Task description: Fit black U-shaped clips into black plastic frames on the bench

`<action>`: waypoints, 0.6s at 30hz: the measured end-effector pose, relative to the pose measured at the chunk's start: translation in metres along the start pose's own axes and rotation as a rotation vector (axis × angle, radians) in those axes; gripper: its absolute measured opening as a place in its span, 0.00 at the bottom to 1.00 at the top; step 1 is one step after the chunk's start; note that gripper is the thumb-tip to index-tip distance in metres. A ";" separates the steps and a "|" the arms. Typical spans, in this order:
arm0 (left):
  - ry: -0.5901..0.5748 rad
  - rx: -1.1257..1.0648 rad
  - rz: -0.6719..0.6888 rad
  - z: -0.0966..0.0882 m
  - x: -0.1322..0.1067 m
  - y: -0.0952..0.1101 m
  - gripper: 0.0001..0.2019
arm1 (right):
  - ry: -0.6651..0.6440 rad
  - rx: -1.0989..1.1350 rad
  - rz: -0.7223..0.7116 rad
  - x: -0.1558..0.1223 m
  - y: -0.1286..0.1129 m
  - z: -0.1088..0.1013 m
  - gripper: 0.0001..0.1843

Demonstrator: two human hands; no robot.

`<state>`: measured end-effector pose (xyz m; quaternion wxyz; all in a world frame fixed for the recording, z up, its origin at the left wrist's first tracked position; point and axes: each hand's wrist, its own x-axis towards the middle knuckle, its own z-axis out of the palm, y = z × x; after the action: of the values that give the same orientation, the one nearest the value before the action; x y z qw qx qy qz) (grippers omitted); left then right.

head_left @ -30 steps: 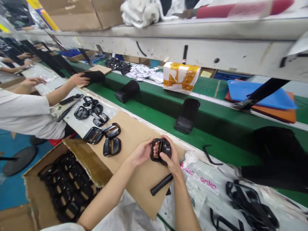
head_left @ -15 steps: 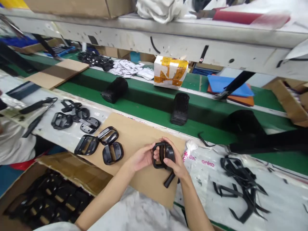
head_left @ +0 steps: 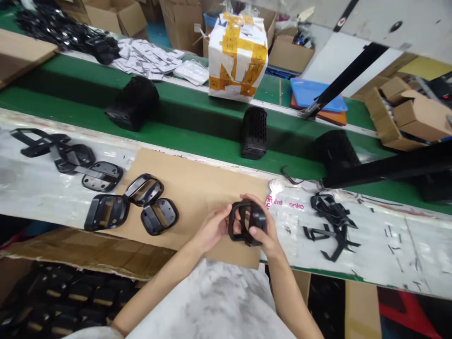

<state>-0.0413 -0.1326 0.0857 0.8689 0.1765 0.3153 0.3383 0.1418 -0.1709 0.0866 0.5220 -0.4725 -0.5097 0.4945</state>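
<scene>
Three black plastic pieces lie at the far left of the white-covered tabletop, right?

Yes. Just to their right, three black plastic frames sit on a cardboard sheet, with the leftmost at its edge.

And the hands?

The left hand and right hand meet near the sheet's right edge. Between them they hold another black plastic frame, raised over the cardboard.

How do the fingers sit?

Closed on it from both sides, not spread open. The left fingers curl against one side, and the right fingers wrap over the top. Exactly where each fingertip rests is hard to tell.

What's further right?

Plastic film printed in pink lies on the tabletop, and beyond it a tangle of black plastic scraps.
</scene>
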 end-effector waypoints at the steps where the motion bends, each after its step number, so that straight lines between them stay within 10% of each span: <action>1: -0.034 0.057 0.033 0.001 0.001 0.000 0.27 | 0.053 -0.003 -0.025 0.001 -0.003 0.000 0.40; 7: -0.079 0.227 0.116 -0.005 0.002 -0.004 0.23 | 0.202 0.004 -0.111 0.002 -0.006 0.003 0.40; 18: 0.038 -0.105 0.073 0.011 0.021 -0.027 0.22 | 0.275 0.120 -0.050 0.018 0.016 -0.008 0.43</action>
<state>-0.0093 -0.1374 0.0706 0.8579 0.1357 0.3069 0.3891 0.1494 -0.1515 0.0720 0.6262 -0.4908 -0.4147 0.4416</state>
